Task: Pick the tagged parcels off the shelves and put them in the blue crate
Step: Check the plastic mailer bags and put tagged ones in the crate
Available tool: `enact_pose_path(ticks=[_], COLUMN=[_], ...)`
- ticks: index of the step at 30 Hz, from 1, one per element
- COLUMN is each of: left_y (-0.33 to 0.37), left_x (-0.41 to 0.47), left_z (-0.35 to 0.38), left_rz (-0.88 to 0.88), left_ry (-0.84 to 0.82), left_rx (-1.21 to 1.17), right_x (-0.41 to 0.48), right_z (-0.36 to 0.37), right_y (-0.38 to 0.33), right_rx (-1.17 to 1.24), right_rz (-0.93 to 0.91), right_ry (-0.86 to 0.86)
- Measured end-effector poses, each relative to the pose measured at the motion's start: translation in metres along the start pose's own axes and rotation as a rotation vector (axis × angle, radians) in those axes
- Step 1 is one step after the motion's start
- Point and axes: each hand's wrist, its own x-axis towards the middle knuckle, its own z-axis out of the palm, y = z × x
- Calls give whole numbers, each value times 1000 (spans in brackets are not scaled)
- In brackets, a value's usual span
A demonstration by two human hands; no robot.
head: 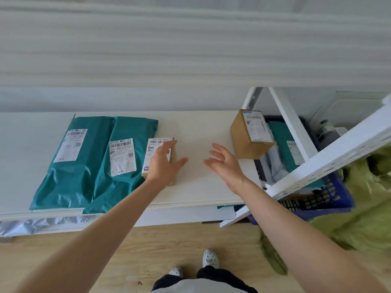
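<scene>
Brown cardboard w/ a white label on top: the small box (153, 153) lies on the white shelf (201, 127), long axis running front-to-back, i.e. away from the person. The left hand (163, 163) is right over its right half, fingers (167, 148) straight and spread, gripping nothing; can't tell if the palm touches the box. The right hand (226, 163) hovers near, over bare shelf, fingers loosely fanned, nothing in it either. So the left hand is much the nearer; the box sits under and slightly left of it, and a grip across the short width looks the likely next move. Count on this shelf: 2 cardboard boxes, incl. the larger box (249, 134) at the right end, tilted; 2 teal bags, far-left mailer (61, 176) and nearer mailer (118, 187), overlapping, labels up, the nearer one just beside the small box. 1 blue crate (330, 199), lower, right of both hands, behind a white rack upright (292, 123), w/ at least 1 crated teal mailer (281, 142) plus pale bags inside. The carry goes rightward.
</scene>
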Motion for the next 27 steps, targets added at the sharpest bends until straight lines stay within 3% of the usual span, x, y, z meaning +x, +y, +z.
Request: enact_pose_path(ticks=[8, 16, 27], left_y=[46, 71, 92], left_x=[26, 59, 98], left_z=[72, 135, 184], left_rz=[29, -106, -269], left_ry=[-157, -356, -451], left_rx=[-56, -55, -163], right_x=[5, 30, 77], right_z=[-76, -106, -125], right_y=[-9, -11, -13], right_rx=[-51, -111, 275], right_rz=[-98, -65, 129], right_ry=[278, 623, 612])
